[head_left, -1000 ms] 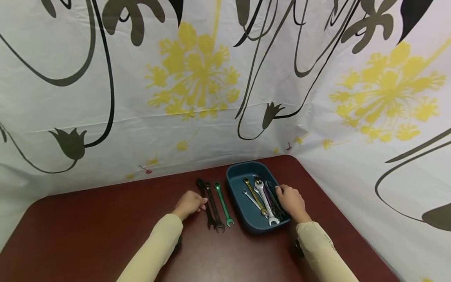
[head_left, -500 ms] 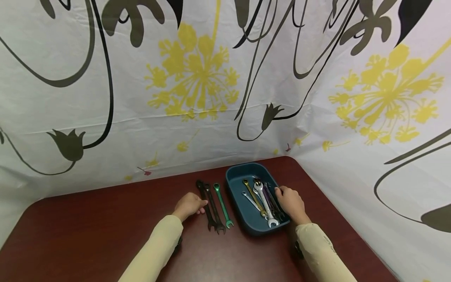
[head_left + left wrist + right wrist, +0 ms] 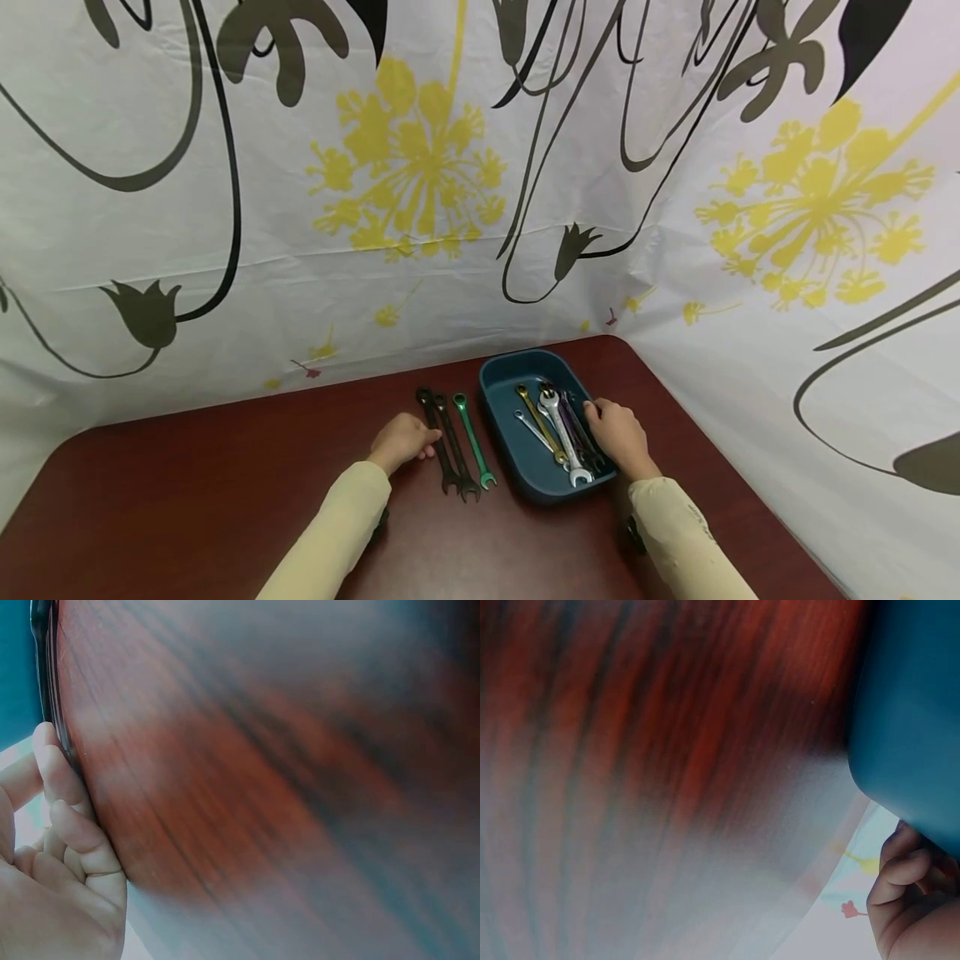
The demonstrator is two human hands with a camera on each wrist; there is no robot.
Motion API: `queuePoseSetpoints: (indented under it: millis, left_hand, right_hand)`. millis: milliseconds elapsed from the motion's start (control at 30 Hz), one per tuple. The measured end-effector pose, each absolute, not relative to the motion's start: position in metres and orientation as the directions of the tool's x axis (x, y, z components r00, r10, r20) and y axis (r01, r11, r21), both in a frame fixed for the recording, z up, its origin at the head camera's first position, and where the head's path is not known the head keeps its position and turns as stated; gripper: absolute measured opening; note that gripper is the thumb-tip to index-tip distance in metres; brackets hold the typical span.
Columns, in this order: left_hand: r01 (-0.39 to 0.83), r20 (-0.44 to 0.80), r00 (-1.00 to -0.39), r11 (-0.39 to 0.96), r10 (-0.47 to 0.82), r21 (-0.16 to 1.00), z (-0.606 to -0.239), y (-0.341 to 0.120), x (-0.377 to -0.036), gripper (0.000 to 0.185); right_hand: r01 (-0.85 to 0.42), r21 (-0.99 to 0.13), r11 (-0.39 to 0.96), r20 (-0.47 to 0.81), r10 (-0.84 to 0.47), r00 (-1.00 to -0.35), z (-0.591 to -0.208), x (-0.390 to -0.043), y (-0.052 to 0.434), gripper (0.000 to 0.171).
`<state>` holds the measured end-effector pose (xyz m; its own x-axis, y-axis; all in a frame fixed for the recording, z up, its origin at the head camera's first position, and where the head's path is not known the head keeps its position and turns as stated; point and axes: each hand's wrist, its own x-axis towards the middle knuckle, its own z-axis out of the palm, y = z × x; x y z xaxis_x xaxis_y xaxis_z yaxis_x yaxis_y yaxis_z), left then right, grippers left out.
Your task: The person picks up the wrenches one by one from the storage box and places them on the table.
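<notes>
Three combination wrenches lie side by side on the table, left of a blue tray [image 3: 513,446]. My left hand [image 3: 401,442] pinches the leftmost black wrench [image 3: 446,468] at its shank; its dark edge also shows by the fingertips in the left wrist view. To its right are a second dark wrench [image 3: 455,443] and a green wrench [image 3: 472,437]. My right hand [image 3: 618,432] grips the tray's right rim, thumb on the inside. Inside the tray lie several wrenches, among them a gold wrench [image 3: 537,415], a large silver wrench [image 3: 562,437] and a small silver wrench [image 3: 530,427].
The dark red wooden table [image 3: 210,492] stretches away to the left of the wrenches. A white cloth [image 3: 330,292] with yellow and grey flower prints hangs behind the table and along its right side.
The head view has tilted up slightly, so everything sits a little lower. Both hands, the wrenches and the tray keep their places.
</notes>
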<state>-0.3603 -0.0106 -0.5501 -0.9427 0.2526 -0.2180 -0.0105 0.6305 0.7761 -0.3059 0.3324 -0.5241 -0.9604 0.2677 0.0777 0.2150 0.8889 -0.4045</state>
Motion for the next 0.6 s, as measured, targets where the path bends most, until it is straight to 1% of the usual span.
queuePoseSetpoints:
  millis: [467, 600]
  left_hand:
    - [-0.015, -0.216, -0.946, 0.634, 0.242, 0.773, -0.5474, -0.0097, -0.3585, 0.034]
    - [-0.009, -0.211, -0.947, 0.637, 0.241, 0.771, -0.5492, -0.0105, -0.3586, 0.039]
  right_hand:
    - [0.218, -0.408, 0.887, 0.074, 0.27, -0.96, -0.5235, -0.3054, 0.3325, 0.034]
    - [0.219, -0.412, 0.884, 0.069, 0.27, -0.96, -0.5258, -0.3053, 0.3329, 0.033]
